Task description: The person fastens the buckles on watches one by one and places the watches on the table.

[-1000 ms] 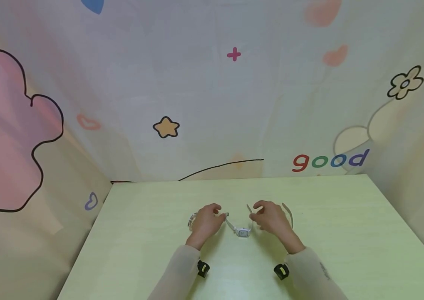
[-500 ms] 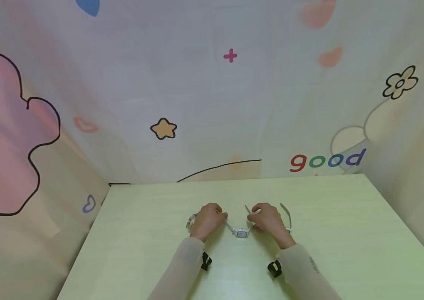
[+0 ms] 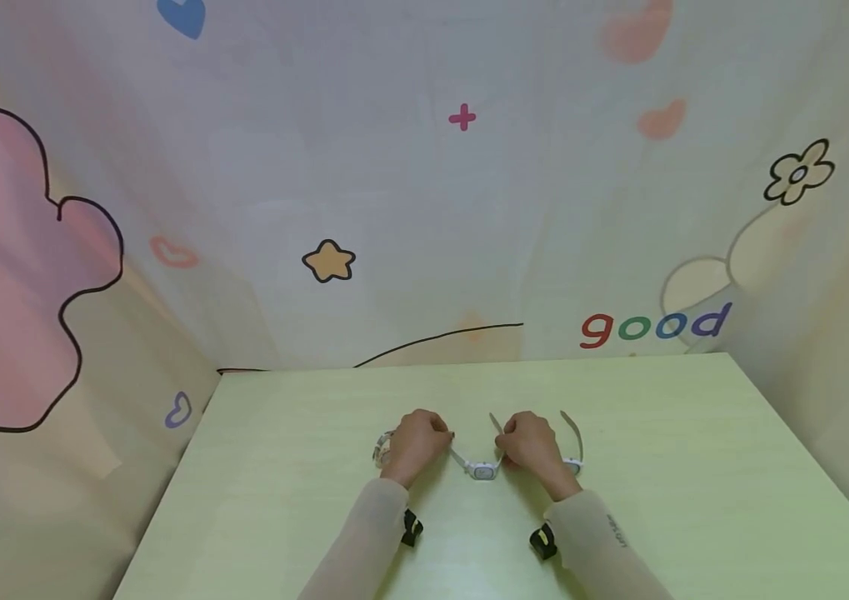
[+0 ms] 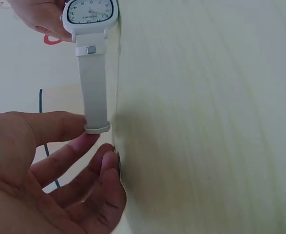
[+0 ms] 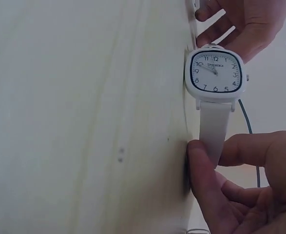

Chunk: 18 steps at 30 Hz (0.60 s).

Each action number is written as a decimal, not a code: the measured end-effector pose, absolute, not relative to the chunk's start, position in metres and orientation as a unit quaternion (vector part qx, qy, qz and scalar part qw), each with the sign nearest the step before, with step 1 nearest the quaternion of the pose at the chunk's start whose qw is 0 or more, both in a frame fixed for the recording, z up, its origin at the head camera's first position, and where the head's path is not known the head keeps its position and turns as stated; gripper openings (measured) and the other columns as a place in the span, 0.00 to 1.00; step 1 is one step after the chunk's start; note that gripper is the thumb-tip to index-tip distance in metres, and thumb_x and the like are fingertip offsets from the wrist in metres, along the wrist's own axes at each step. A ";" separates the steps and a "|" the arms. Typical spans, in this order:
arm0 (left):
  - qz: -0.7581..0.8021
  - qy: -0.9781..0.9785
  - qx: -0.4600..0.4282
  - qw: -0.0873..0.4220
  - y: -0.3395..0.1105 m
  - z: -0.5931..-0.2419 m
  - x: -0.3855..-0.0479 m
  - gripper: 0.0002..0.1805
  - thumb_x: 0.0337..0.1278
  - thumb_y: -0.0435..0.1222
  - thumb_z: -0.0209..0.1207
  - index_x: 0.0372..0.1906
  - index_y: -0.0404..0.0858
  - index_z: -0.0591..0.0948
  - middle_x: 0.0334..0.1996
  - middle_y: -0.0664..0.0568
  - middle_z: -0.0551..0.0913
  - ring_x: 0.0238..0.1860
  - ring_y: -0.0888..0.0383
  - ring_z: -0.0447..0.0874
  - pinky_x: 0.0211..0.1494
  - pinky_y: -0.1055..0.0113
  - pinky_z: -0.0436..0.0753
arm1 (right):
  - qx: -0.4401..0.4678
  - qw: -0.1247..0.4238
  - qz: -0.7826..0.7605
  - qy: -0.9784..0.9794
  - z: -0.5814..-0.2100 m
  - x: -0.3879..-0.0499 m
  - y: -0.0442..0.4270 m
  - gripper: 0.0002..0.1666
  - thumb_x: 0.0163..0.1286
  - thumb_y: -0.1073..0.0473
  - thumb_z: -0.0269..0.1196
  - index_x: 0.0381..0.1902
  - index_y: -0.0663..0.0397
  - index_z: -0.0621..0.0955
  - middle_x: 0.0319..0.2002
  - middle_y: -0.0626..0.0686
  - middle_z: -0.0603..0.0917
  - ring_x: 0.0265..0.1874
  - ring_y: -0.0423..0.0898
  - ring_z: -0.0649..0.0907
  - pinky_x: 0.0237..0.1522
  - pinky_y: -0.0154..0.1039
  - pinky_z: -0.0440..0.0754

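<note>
A white watch (image 3: 483,471) with a squarish face lies between the hands in the head view, both strap halves raised. The left hand (image 3: 417,443) pinches the end of one strap half (image 4: 93,87), thumb and fingers at its buckle end in the left wrist view. With thumb and finger the right hand (image 3: 532,448) pinches the other strap half (image 5: 214,127), its fingertips near the table in the right wrist view. The watch dial (image 5: 216,73) faces that camera.
Beside the left hand is a metal-banded watch (image 3: 382,448), partly hidden by it. Another white watch (image 3: 574,465) with an upright strap stands just right of the right hand. A printed curtain (image 3: 409,183) hangs behind the pale table (image 3: 282,500).
The right hand has drawn slightly nearer the middle and its fingers have closed more on the strap, uncovering more of the watch at its right. The left hand keeps its hold, nearly still.
</note>
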<state>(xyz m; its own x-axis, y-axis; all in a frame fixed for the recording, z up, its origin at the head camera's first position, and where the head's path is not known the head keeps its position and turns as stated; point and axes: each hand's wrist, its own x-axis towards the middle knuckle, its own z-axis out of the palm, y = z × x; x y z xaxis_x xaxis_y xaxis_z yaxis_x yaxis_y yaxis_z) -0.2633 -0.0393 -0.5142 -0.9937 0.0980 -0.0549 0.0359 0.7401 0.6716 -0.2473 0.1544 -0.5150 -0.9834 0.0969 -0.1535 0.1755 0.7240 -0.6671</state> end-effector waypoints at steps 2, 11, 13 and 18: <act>0.371 0.927 0.046 0.029 -0.041 -0.515 -0.264 0.05 0.57 0.37 0.65 0.30 0.40 0.86 0.31 0.50 0.87 0.28 0.57 0.79 0.29 0.65 0.75 | 0.075 0.054 -0.369 0.925 -0.515 -0.247 0.153 0.03 0.58 0.63 0.61 0.28 0.59 0.80 0.14 0.50 0.83 0.13 0.41 0.82 0.22 0.34 0.75; 0.460 0.886 0.060 0.008 -0.045 -0.520 -0.263 0.03 0.61 0.34 0.61 0.34 0.39 0.83 0.26 0.49 0.86 0.21 0.62 0.81 0.23 0.70 0.77 | 0.093 0.049 -0.413 0.905 -0.513 -0.245 0.152 0.07 0.60 0.64 0.60 0.37 0.60 0.78 0.24 0.53 0.86 0.14 0.41 0.83 0.20 0.34 0.79; 0.488 0.870 0.062 0.012 -0.045 -0.517 -0.262 0.05 0.61 0.35 0.61 0.38 0.37 0.83 0.28 0.49 0.87 0.22 0.59 0.84 0.23 0.70 0.79 | 0.089 0.045 -0.435 0.895 -0.511 -0.243 0.152 0.07 0.61 0.64 0.60 0.38 0.60 0.78 0.26 0.54 0.86 0.14 0.41 0.83 0.20 0.36 0.82; 0.548 0.833 0.079 0.004 -0.044 -0.502 -0.255 0.12 0.63 0.35 0.61 0.48 0.33 0.83 0.34 0.44 0.88 0.30 0.51 0.89 0.30 0.69 0.85 | 0.057 0.025 -0.494 0.867 -0.501 -0.239 0.154 0.09 0.66 0.65 0.59 0.43 0.62 0.78 0.32 0.61 0.88 0.18 0.43 0.85 0.23 0.41 0.86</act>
<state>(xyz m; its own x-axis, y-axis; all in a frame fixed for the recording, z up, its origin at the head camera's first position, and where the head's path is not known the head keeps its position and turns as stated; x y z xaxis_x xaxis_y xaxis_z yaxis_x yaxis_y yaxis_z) -0.2552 -0.0445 -0.5019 -0.9875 0.1358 0.0800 0.1272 0.3865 0.9135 -0.2386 0.1535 -0.5015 -0.9921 0.0747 -0.1006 0.1246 0.5060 -0.8535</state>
